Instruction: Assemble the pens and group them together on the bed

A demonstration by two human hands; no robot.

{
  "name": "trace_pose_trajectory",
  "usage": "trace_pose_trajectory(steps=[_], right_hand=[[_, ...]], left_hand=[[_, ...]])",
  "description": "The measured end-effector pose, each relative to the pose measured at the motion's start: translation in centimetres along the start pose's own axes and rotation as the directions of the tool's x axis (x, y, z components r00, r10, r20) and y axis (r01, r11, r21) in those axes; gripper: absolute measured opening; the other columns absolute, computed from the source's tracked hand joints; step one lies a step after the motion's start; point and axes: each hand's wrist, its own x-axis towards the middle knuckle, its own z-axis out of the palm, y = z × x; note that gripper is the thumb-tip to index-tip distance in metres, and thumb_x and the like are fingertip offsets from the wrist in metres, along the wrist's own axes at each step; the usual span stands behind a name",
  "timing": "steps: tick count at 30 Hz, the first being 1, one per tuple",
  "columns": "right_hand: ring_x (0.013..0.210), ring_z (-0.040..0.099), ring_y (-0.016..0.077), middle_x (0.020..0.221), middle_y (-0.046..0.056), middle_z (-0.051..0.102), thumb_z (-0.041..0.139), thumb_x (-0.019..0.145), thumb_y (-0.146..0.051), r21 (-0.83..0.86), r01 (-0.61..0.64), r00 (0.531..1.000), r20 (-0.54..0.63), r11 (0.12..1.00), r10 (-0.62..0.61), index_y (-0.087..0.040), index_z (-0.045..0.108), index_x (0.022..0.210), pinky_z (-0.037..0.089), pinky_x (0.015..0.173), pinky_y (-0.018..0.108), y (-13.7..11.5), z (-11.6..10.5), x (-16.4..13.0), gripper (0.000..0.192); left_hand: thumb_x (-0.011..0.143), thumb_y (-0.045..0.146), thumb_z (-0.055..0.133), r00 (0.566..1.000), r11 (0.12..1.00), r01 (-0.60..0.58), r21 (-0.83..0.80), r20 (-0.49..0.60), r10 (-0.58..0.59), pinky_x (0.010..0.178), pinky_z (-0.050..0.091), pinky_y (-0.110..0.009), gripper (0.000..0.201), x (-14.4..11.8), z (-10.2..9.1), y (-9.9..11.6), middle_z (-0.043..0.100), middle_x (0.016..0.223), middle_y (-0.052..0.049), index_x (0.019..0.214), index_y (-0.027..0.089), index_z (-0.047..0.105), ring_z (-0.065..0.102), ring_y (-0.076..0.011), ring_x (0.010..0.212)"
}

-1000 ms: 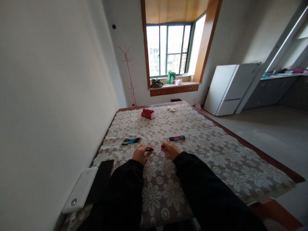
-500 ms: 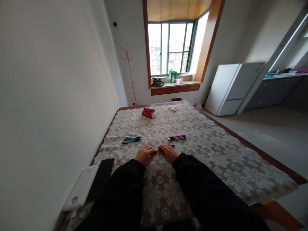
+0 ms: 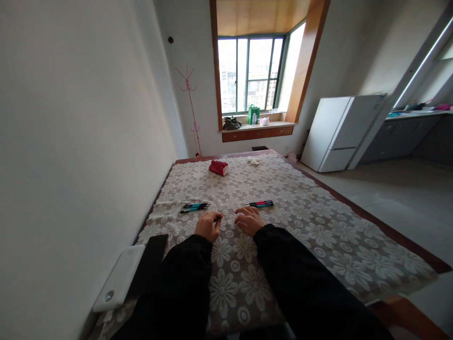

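My left hand (image 3: 208,226) is closed above the flowered tablecloth (image 3: 222,288), thumb and fingers together. A small dark bit shows at its fingertips, too little to name. To the right, my right hand (image 3: 249,220) has its fingers curved and apart, with nothing visible in them; the space under its palm is hidden. Just beyond it lies a bundle of pens (image 3: 261,204) in black, red and blue. Several black and blue pens (image 3: 194,207) lie together beyond my left hand.
A red packet (image 3: 218,167) and a crumpled white tissue (image 3: 253,161) lie farther back on the table. At near left, a white power bank (image 3: 119,277) rests beside a flat black object (image 3: 147,264). The wall (image 3: 88,141) runs close along the table's left side.
My hands have moved apart from where they met. The right hand's fingers have spread, and the red-and-black pen end that stuck out beyond it is no longer visible.
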Motion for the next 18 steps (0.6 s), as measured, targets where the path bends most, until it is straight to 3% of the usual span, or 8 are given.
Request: trace_pose_trajectory(steps=[8, 18], right_hand=[[0.086, 0.056, 0.0176, 0.084, 0.002, 0.066, 0.055, 0.085, -0.018, 0.021, -0.051, 0.996, -0.075, 0.998, 0.052, -0.021, 0.061, 0.086, 0.034, 0.085, 0.032, -0.6, -0.53, 0.26, 0.007], [0.082, 0.057, 0.017, 0.081, 0.002, 0.067, 0.057, 0.085, -0.019, 0.04, -0.006, 0.998, -0.054, 0.999, 0.009, -0.021, 0.061, 0.085, 0.035, 0.079, 0.031, -0.98, -0.6, 0.3, 0.005]], left_hand=[[0.077, 0.016, 0.055, 0.997, 1.0, -0.003, 0.018, 0.079, 0.002, 0.078, 0.047, -0.029, 0.015, -0.16, 0.75, -0.58, 0.068, 0.089, -0.003, 0.088, 0.021, 0.065, 0.06, -0.0178, 0.086], [0.079, 0.017, 0.055, 0.993, 1.0, -0.01, -0.025, 0.118, 0.013, 0.081, 0.047, -0.027, 0.017, -0.22, 0.67, -0.4, 0.068, 0.091, -0.002, 0.09, 0.022, 0.067, 0.06, -0.0164, 0.088]])
